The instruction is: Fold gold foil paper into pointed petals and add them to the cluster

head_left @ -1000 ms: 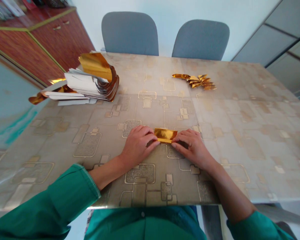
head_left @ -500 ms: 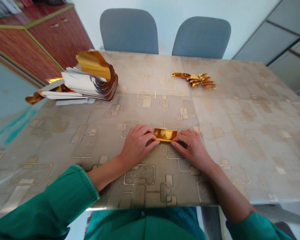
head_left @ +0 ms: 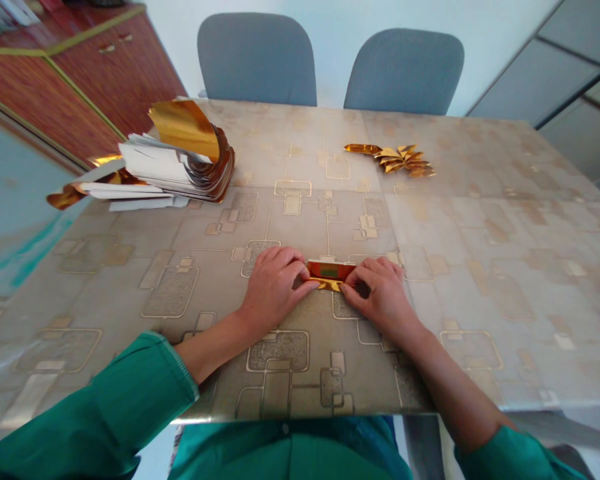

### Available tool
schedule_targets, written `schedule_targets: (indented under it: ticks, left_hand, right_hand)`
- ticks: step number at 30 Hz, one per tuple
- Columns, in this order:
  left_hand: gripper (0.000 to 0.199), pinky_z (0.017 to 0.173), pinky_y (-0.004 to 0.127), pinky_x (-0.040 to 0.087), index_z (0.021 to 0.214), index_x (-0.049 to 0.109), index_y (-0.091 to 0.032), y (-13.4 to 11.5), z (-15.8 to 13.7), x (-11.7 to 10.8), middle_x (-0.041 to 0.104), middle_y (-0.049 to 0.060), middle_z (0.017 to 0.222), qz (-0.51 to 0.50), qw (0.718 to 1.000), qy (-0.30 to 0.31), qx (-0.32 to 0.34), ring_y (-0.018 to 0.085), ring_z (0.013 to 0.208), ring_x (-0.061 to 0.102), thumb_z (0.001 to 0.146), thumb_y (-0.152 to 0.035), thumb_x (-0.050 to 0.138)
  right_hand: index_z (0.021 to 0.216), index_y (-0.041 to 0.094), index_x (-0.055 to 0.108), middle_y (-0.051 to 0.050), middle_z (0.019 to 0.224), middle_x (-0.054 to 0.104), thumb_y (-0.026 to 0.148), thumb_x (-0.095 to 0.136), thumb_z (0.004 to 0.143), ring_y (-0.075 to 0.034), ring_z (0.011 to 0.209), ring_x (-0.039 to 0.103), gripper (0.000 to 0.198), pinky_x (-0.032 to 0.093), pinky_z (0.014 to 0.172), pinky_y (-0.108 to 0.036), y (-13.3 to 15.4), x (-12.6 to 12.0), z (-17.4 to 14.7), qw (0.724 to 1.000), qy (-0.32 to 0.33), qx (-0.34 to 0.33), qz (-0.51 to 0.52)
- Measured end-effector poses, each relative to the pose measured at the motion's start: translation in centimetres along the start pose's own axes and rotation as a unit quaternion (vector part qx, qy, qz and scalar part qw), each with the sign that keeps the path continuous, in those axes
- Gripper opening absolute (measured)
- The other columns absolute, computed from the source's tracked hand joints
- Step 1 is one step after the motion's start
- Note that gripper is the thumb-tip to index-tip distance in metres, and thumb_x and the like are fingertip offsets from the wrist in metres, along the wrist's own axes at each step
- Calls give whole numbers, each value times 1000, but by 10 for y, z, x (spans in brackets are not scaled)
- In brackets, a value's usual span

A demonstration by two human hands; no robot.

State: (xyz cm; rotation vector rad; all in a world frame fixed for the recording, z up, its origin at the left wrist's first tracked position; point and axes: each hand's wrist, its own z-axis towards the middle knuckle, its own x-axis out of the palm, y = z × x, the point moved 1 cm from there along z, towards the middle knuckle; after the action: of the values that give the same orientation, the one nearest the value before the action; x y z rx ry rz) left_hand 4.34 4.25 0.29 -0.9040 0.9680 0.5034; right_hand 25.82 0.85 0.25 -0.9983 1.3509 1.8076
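Observation:
A small folded piece of shiny gold foil paper point(head_left: 330, 270) is held low over the table, near its front edge. My left hand point(head_left: 276, 280) pinches its left end between thumb and fingers. At the right end, my right hand point(head_left: 380, 287) grips it the same way. The foil's back panel stands up and looks reddish, while a bright gold strip lies along the front between my thumbs. The fingertips cover both ends of the paper.
A thick curled stack of gold and white paper sheets point(head_left: 165, 167) lies at the table's back left. Several folded gold foil pieces point(head_left: 403, 160) sit at the back right. Two grey chairs point(head_left: 257, 60) stand behind the patterned tablecloth point(head_left: 280, 220). A wooden cabinet point(head_left: 115, 80) is at far left.
The foil's back panel has tilted up and turned from bright gold to reddish, and its front strip now shows more gold. Both hands keep their grip, almost in place.

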Motion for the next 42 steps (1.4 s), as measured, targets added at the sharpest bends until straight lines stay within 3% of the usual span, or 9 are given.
schedule_targets:
  ticks: [16, 23, 25, 28, 31, 37, 42]
  left_hand:
    - [23, 89, 40, 40, 73, 61, -19, 1, 4, 0, 61, 4, 98, 11, 1000, 9, -8, 23, 95, 52, 80, -33, 77]
    - [30, 78, 35, 42, 83, 55, -19, 3, 5, 0, 59, 3, 89, 47, 999, -4, -14, 22, 87, 52, 83, -42, 73]
    - [26, 78, 36, 42, 83, 56, -19, 2, 3, -1, 60, 4, 90, 76, 997, -24, 21, 23, 88, 52, 86, -41, 71]
    - [9, 88, 38, 43, 93, 62, -19, -8, -3, -2, 64, 5, 99, 116, 981, -60, 142, 22, 93, 53, 96, -26, 57]
    - [22, 100, 38, 41, 113, 62, -19, -24, -12, 3, 65, 6, 112, 121, 963, -39, 237, 20, 102, 55, 100, -15, 45]
    - [34, 93, 41, 46, 123, 58, -11, -32, -18, 16, 63, 13, 113, 150, 969, 32, 195, 27, 102, 57, 96, -32, 56]
    - [39, 95, 41, 44, 127, 55, -15, -25, -17, 13, 61, 12, 118, 145, 969, 56, 193, 26, 105, 57, 94, -36, 59]
  right_hand:
    - [69, 22, 58, -1, 76, 60, 28, 65, 85, -21, 84, 49, 18, 27, 86, -39, 7, 3, 1, 998, -9, 13, -63]
    - [74, 23, 57, 0, 79, 62, 32, 69, 82, -22, 82, 49, 17, 28, 78, -36, 1, 0, 2, 998, -9, 46, -47]
    - [77, 23, 57, 0, 80, 63, 32, 69, 83, -22, 82, 50, 16, 28, 76, -35, -1, 0, 3, 998, -4, 47, -38]
    - [78, 24, 59, -1, 82, 64, 31, 68, 84, -22, 84, 51, 13, 28, 77, -35, -1, -1, 3, 999, -3, 36, -38]
    - [78, 24, 61, -1, 81, 63, 32, 67, 85, -22, 84, 51, 12, 28, 78, -35, 0, 0, 2, 998, -10, 33, -46]
    - [80, 24, 61, -2, 83, 62, 32, 66, 85, -23, 87, 51, 12, 29, 83, -37, 0, 2, 2, 998, -11, 28, -55]
    - [80, 23, 61, -2, 84, 62, 33, 64, 87, -23, 87, 51, 12, 30, 84, -37, -1, 2, 1, 998, -10, 24, -57]
